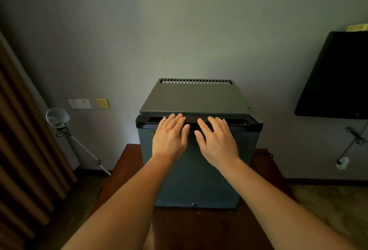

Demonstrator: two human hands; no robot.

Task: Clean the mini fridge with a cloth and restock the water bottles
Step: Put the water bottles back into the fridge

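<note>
Fridge (pixel 196 172) contents are hidden behind the door, and whether that door is fully closed or slightly ajar at its right end cannot be told. The middle of the black handle strip (pixel 236 122) along the door's top is covered by both hands. A small badge at the door's upper left corner is too dim to be read. The table (pixel 127 162) under the fridge is largely masked by the forearms and lost in shadow. A TV (pixel 336 74) is cut off by the right edge, and a curtain (pixel 23 140) by the left.

The fridge is seen as a small grey box with a flat top, a row of vent slots (pixel 196 81) at the back edge and a plain dark door facing the camera. It is set on the brown table against the wall, between a lamp (pixel 57 117) on the left and the TV on the right.

The left hand (pixel 170 136) and right hand (pixel 217 140) are laid side by side, just apart, with fingers straight and spread over the handle strip; nothing is gripped.
</note>
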